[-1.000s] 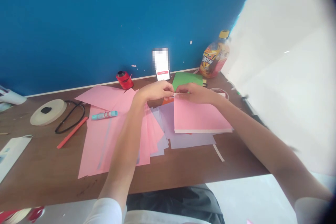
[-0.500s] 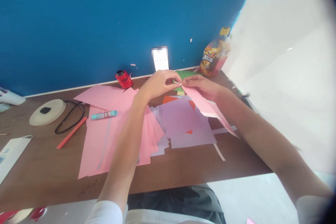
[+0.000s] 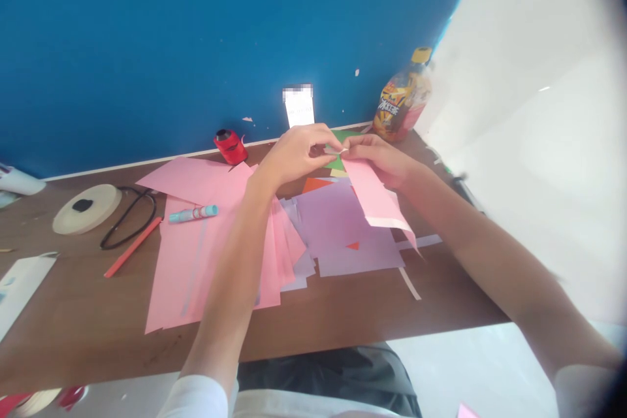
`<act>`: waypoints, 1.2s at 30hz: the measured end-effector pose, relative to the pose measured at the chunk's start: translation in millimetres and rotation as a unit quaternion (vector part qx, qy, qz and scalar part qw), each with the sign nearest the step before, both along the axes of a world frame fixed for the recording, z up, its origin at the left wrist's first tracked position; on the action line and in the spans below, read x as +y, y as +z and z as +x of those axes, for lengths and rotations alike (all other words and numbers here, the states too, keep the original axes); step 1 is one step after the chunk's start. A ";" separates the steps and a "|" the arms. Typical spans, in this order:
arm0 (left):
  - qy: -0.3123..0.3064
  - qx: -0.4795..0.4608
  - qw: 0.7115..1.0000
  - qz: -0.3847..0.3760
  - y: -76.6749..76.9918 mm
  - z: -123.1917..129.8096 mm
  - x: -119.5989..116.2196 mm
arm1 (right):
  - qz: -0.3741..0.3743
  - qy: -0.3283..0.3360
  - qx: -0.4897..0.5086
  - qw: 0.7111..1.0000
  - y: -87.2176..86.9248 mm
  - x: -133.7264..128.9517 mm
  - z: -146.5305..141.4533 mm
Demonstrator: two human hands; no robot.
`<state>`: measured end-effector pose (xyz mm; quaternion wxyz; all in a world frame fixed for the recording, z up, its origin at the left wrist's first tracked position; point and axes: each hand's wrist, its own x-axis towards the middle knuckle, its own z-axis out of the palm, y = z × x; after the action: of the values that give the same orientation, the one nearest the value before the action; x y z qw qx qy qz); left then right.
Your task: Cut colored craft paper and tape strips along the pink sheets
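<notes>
Pink paper [image 3: 367, 192] slants above the purple sheets [image 3: 337, 222], pinched in the right hand [image 3: 379, 158]. Arched left hand [image 3: 304, 151] narrows its fingertips at the top corner, grip unclear; both hands angle inward.

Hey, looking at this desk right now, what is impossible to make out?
- Phone's lower end: head view, hidden behind the left hand.
- Writing on the phone: head view, too small, with the top pixelated.
- What the pale sliver by the left thumb is: head view, too small.
- Some fingertips of the right hand: head view, hidden by the pink sheet.
- White item's outer end: head view, cut off by the left edge.
</notes>
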<state>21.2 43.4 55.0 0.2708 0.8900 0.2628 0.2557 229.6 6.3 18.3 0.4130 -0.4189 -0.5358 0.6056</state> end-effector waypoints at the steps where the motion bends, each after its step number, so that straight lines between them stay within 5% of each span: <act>1: -0.012 -0.004 1.000 -0.004 -0.2 -0.6 0.4 | 0.009 -0.012 0.001 1.000 -1.1 1.1 0.2; 13: 0.025 -0.057 0.997 -0.035 -19.4 6.1 11.8 | 0.247 -0.062 -0.116 0.960 -4.6 4.3 -3.8; 21: 0.023 -0.031 0.998 -0.052 -15.8 4.7 7.8 | 0.287 -0.064 -0.207 0.933 -8.2 6.4 -2.9; 27: 0.039 -0.025 0.992 -0.114 -23.9 5.9 11.2 | 0.347 -0.084 -0.303 0.884 -11.0 5.8 -3.7; 36: 0.049 -0.019 0.984 -0.169 -24.6 5.8 11.6 | 0.354 -0.086 -0.338 0.868 -16.5 7.6 -1.9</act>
<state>27.0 55.0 30.4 0.4096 0.8126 0.3399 0.2376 227.7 13.8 1.7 0.3777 -0.4683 -0.7828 0.1590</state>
